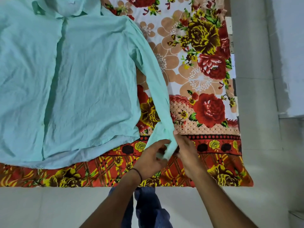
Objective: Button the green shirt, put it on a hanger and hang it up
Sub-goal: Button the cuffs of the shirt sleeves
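The green shirt (79, 76) lies flat, front up, on a flowered bed sheet (204, 83), collar at the top. Its placket runs down the middle with the two fronts overlapped. The long right-hand sleeve (154, 76) stretches down toward the bed's near edge. Its cuff (166, 145) sits between my two hands. My left hand (152, 157), with a dark band on the wrist, curls around the cuff from the left. My right hand (187, 150) pinches the cuff from the right. No hanger is in view.
The sheet's near edge (115, 183) runs across the lower part of the view, with pale floor (49, 208) below it. My legs in blue trousers (148, 209) stand at that edge. A pale wall or ledge (263, 79) lies along the bed's right side.
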